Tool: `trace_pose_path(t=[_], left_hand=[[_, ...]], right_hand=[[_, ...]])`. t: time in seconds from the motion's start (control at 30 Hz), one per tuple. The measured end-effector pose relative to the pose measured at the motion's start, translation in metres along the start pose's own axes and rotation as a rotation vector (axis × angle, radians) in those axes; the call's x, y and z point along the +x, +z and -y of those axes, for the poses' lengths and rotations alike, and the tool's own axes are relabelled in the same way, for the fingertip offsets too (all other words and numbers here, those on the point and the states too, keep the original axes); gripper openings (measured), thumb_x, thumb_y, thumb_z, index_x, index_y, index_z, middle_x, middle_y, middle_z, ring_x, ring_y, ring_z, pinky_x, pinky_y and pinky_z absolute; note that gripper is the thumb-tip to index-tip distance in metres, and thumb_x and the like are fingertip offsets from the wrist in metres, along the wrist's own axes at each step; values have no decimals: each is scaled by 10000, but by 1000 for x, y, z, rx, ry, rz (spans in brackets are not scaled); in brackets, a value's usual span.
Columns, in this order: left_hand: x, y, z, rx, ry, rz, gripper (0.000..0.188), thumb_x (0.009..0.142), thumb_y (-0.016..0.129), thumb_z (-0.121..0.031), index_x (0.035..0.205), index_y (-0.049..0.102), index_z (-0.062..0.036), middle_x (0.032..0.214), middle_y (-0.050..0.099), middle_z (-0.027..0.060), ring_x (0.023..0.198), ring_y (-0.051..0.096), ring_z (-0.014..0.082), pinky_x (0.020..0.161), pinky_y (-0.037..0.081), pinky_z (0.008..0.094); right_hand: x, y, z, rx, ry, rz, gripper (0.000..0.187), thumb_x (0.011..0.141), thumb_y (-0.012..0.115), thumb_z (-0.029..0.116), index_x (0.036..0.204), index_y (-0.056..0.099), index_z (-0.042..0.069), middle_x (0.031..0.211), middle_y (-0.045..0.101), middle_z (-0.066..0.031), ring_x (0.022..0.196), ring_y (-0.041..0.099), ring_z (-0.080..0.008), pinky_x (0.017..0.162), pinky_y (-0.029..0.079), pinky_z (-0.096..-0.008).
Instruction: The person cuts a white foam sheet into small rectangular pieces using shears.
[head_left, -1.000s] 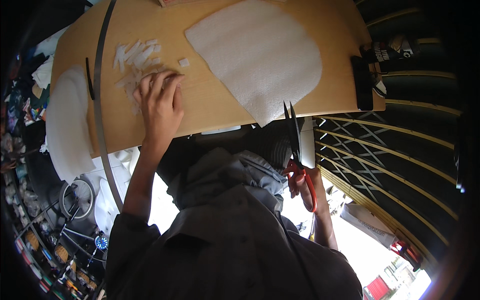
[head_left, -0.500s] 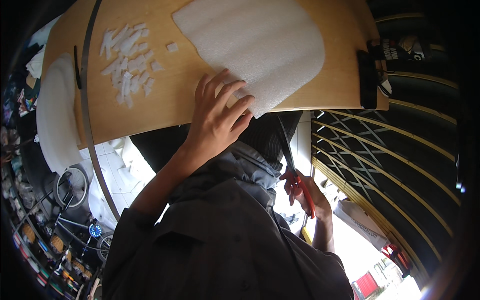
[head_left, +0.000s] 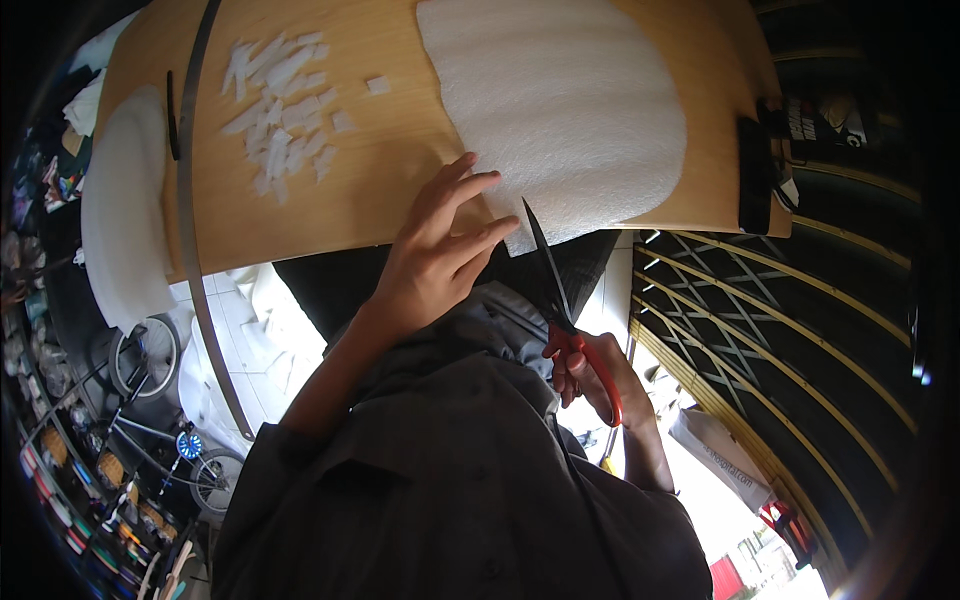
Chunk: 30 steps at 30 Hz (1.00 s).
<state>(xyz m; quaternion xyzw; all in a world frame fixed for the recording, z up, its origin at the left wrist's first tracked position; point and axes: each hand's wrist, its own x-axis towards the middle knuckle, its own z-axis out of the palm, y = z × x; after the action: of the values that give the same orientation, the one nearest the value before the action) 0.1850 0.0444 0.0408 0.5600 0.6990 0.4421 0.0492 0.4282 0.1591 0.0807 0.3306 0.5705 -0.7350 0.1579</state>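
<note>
A sheet of white foam (head_left: pixel 570 110) lies on the wooden table (head_left: pixel 380 200), its near corner reaching past the table's front edge. Spread over the left border of that sheet, my left hand (head_left: pixel 435 240) has its fingers apart and touches the foam near the corner. My right hand (head_left: pixel 595 375) grips a pair of scissors (head_left: pixel 550 275) by the red handles, the dark blades pointing up and away from me. The blade tips overlap the foam close to my left fingertips. Whether they touch it, I cannot tell.
Small white foam scraps (head_left: pixel 285 110) are scattered on the table's left part. A long metal strip (head_left: pixel 190 190) crosses the table there, beside a dark stick (head_left: pixel 172 115) and another white foam sheet (head_left: pixel 125 210). A black object (head_left: pixel 755 175) sits at the right end. A bicycle (head_left: pixel 165 430) stands lower left.
The scissors have risen from below the table edge up to the foam's near corner. My left hand has shifted slightly along the foam's border, its fingers more spread.
</note>
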Motion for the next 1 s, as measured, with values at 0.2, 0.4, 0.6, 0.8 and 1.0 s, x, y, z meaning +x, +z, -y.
trace_pose_path(t=[0.2,0.4,0.6,0.8,1.0], left_hand=[[-14,0,-30,-275,-457,-287,57,853,696,-12,898,663,-4,939,655,94,592,589,146,532,468,266],[-4,-4,-32,-597,-844,-71,200,935,682,-142,869,636,41,688,653,86,537,610,86,420,406,221],[-5,-3,-25,-829,-932,-15,260,974,638,-198,864,632,37,682,647,78,578,645,85,414,412,207],[-9,2,-21,-831,-926,-25,271,978,634,-203,834,609,25,675,637,72,536,600,61,413,404,204],[-6,-7,-16,-844,-917,51,275,983,620,-195,816,594,22,652,616,60,480,535,54,421,396,209]], right_hand=[[6,14,-1,-25,-49,-29,795,879,531,697,954,597,-91,609,601,-69,503,611,-135,476,487,-242],[5,27,5,-97,-92,-58,834,860,500,747,928,591,-79,570,579,-59,494,598,-134,484,473,-257],[8,38,7,-102,-71,-71,806,878,472,746,923,595,-49,555,562,-49,479,577,-125,466,444,-255],[11,45,11,-173,-88,-125,764,894,470,725,814,585,-25,520,547,-42,436,561,-120,421,420,-249],[10,38,-1,-168,-115,-119,711,899,527,678,734,564,-12,493,541,-42,399,549,-117,392,404,-241]])
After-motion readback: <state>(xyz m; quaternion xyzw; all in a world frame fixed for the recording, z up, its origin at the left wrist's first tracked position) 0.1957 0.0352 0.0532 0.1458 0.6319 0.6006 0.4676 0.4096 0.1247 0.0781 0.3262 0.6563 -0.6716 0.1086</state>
